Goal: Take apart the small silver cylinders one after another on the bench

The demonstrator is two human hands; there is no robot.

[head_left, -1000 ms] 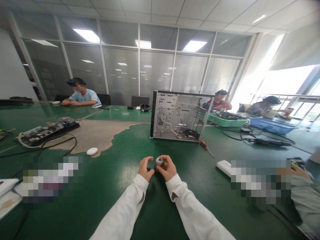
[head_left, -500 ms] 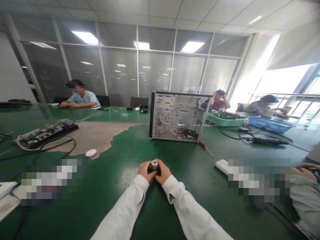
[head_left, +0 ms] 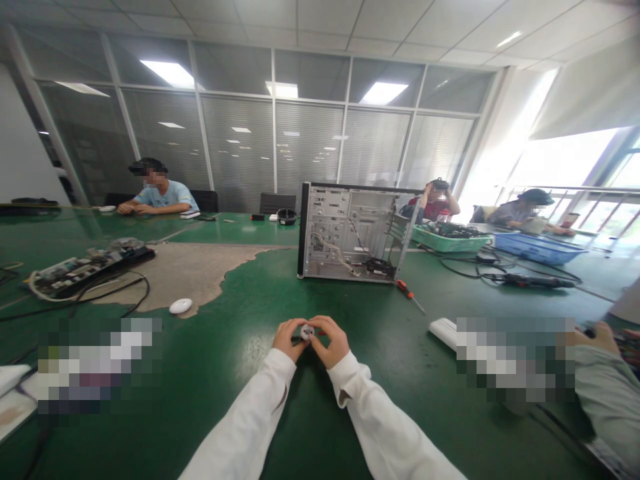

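A small silver cylinder [head_left: 307, 332] with dark holes in its round end face is held between both hands, just above the green table. My left hand [head_left: 289, 340] has its fingers and thumb closed on the left side of the cylinder. On the opposite side, my right hand [head_left: 330, 340] pinches it, with thumb and fingertips bent around it. The face with the holes points up toward me. Most of the cylinder's body is hidden by my fingers.
Beyond my hands stands an opened computer case [head_left: 353, 230], with an orange screwdriver [head_left: 411, 296] by its corner. A white power strip [head_left: 445, 331] lies right, a white round disc [head_left: 181, 306] left. Cables and a green basket [head_left: 450, 243] are farther back. A co-worker's sleeve [head_left: 607, 393] reaches in at right.
Both hands have tilted the cylinder, so its end face now shows more fully and its side less. My right fingers have lifted and spread a little around it.
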